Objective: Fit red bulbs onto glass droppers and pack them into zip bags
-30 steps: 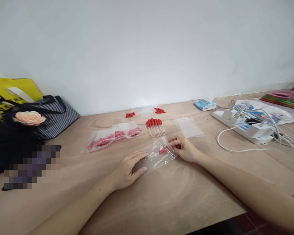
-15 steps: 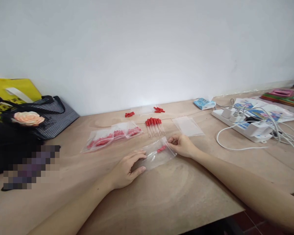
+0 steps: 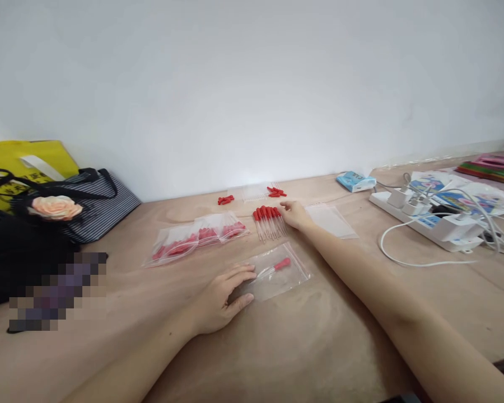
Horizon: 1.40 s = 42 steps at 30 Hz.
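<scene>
A clear zip bag (image 3: 273,284) lies flat on the table with a red-bulbed dropper (image 3: 282,263) inside, its thin clear stem toward the left. My left hand (image 3: 224,296) rests at the bag's left end, fingertips on the plastic, thumb and fingers apart. Beyond the bag, several droppers (image 3: 269,223) lie side by side in a row, red bulbs facing the wall. My right hand (image 3: 296,215) is at the right end of this row, fingers bent with a gap from the thumb. Whether it touches the outermost dropper is hard to make out.
Filled zip bags (image 3: 199,235) with red bulbs overlap at left. Flat empty bags (image 3: 331,219) lie beside my right forearm. Loose red bulbs (image 3: 225,200) and clear stems (image 3: 255,192) are near the wall. A power strip (image 3: 428,219) with cables sits right, a striped bag (image 3: 105,204) left.
My right hand has let go of the zip bag's open end and moved away to the dropper row. The bag now lies flatter. My left hand stays at its left end.
</scene>
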Each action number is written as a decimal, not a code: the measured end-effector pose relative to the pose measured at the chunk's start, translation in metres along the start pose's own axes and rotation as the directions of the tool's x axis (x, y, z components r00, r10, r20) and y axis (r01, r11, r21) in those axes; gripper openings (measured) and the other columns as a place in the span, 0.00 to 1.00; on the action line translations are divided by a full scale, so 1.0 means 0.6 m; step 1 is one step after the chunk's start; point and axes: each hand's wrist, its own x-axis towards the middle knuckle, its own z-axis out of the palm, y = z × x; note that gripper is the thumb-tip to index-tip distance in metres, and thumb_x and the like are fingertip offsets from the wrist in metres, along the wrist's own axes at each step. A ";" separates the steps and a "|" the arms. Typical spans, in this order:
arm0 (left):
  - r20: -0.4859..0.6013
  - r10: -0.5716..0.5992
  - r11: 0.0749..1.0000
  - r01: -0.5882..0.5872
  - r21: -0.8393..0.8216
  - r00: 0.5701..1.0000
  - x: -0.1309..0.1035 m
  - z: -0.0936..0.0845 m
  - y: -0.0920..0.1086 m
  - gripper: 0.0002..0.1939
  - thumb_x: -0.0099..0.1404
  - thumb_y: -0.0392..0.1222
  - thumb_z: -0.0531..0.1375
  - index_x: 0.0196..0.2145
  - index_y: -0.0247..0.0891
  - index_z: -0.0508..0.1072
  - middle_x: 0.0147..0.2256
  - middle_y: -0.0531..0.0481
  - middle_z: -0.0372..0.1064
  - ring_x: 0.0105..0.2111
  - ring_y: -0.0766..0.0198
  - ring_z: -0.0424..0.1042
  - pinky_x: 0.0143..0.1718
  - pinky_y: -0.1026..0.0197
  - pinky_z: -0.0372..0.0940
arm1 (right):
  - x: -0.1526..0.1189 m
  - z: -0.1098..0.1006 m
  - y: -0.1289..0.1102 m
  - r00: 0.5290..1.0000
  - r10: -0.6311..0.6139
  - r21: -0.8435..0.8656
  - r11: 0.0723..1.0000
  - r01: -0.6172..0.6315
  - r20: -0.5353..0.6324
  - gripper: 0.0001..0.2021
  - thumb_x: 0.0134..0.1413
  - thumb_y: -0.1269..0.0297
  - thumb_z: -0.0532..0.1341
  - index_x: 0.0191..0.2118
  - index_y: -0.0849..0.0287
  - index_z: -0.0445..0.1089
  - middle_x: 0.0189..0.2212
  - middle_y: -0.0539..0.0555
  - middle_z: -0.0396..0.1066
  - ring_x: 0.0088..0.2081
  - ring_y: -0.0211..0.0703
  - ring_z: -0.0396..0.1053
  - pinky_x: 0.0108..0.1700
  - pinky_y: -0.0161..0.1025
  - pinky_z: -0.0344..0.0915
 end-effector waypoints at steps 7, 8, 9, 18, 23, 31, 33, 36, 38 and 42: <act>0.010 0.000 1.000 0.000 -0.003 1.000 -0.001 -0.002 0.004 0.17 0.63 0.44 0.51 0.49 0.41 0.63 0.53 0.47 0.59 0.54 0.59 0.56 0.54 0.51 0.54 | 0.037 0.024 0.013 0.999 0.030 0.110 0.993 -0.034 0.037 0.05 0.39 0.65 0.60 0.24 0.60 0.71 0.26 0.53 0.72 0.31 0.41 0.68 0.36 0.35 0.61; 0.010 0.002 1.000 -0.002 -0.004 1.000 -0.001 -0.002 0.004 0.17 0.63 0.44 0.51 0.49 0.41 0.63 0.53 0.47 0.59 0.54 0.59 0.56 0.54 0.51 0.54 | 0.038 0.023 0.013 0.999 0.045 0.132 0.990 -0.048 0.023 0.05 0.39 0.65 0.60 0.23 0.60 0.70 0.25 0.52 0.71 0.30 0.40 0.67 0.34 0.35 0.61; 0.010 0.005 1.000 -0.005 -0.005 1.000 -0.001 -0.002 0.003 0.17 0.63 0.44 0.51 0.49 0.41 0.63 0.54 0.47 0.59 0.54 0.59 0.56 0.54 0.52 0.54 | 0.038 0.021 0.013 0.998 0.061 0.159 0.985 -0.062 0.006 0.05 0.39 0.65 0.60 0.23 0.60 0.69 0.23 0.51 0.70 0.28 0.39 0.66 0.32 0.34 0.61; 0.006 0.004 1.000 -0.004 -0.017 1.000 -0.001 -0.001 0.001 0.16 0.63 0.44 0.51 0.48 0.42 0.63 0.54 0.48 0.58 0.54 0.59 0.56 0.54 0.52 0.54 | -0.024 -0.062 -0.007 0.983 0.138 0.440 0.895 -0.073 -0.117 0.06 0.47 0.62 0.55 0.27 0.59 0.60 0.20 0.48 0.66 0.17 0.29 0.58 0.20 0.29 0.56; -0.003 0.019 1.000 -0.019 -0.010 1.000 0.003 -0.003 0.003 0.16 0.62 0.44 0.51 0.48 0.41 0.63 0.53 0.47 0.59 0.54 0.59 0.57 0.54 0.52 0.55 | -0.104 -0.107 0.010 0.953 0.191 0.546 0.837 -0.033 -0.236 0.08 0.48 0.59 0.54 0.28 0.58 0.57 0.21 0.47 0.64 0.18 0.30 0.58 0.19 0.29 0.56; -0.011 0.030 1.000 -0.030 0.008 0.999 0.002 -0.001 0.002 0.16 0.63 0.45 0.51 0.48 0.42 0.63 0.53 0.47 0.59 0.54 0.58 0.57 0.53 0.51 0.55 | -0.163 -0.088 0.010 0.955 0.273 0.658 0.742 -0.131 -0.117 0.09 0.47 0.57 0.56 0.26 0.56 0.57 0.22 0.49 0.64 0.20 0.33 0.60 0.21 0.32 0.60; -0.010 0.025 1.000 -0.025 0.010 1.000 0.002 -0.001 0.002 0.16 0.63 0.45 0.51 0.49 0.42 0.63 0.53 0.47 0.59 0.54 0.58 0.57 0.53 0.51 0.55 | -0.169 -0.080 0.003 0.964 0.256 0.688 0.713 -0.135 -0.077 0.09 0.47 0.58 0.56 0.26 0.56 0.56 0.22 0.49 0.64 0.21 0.34 0.62 0.22 0.33 0.61; -0.014 0.014 1.000 -0.014 0.000 1.000 0.002 -0.001 0.003 0.17 0.62 0.44 0.51 0.50 0.42 0.62 0.53 0.47 0.59 0.54 0.57 0.57 0.53 0.51 0.55 | -0.183 -0.073 -0.009 0.967 0.246 0.758 0.619 -0.206 0.063 0.09 0.45 0.60 0.58 0.26 0.56 0.57 0.21 0.48 0.65 0.22 0.34 0.64 0.24 0.32 0.63; -0.016 0.004 1.000 -0.004 -0.011 1.000 0.002 -0.001 0.003 0.18 0.62 0.44 0.52 0.51 0.42 0.61 0.53 0.47 0.59 0.54 0.57 0.57 0.53 0.51 0.54 | -0.193 -0.072 -0.015 0.958 0.215 0.765 0.579 -0.282 0.190 0.10 0.43 0.61 0.61 0.28 0.57 0.58 0.22 0.48 0.66 0.23 0.34 0.66 0.26 0.32 0.64; -0.012 -0.015 1.000 0.014 -0.018 1.000 0.000 0.000 0.003 0.20 0.62 0.45 0.52 0.52 0.42 0.59 0.53 0.47 0.59 0.54 0.57 0.57 0.53 0.51 0.54 | -0.206 -0.074 -0.019 0.899 0.106 0.630 0.679 -0.377 0.424 0.15 0.37 0.60 0.66 0.30 0.59 0.62 0.18 0.45 0.66 0.16 0.31 0.62 0.18 0.29 0.58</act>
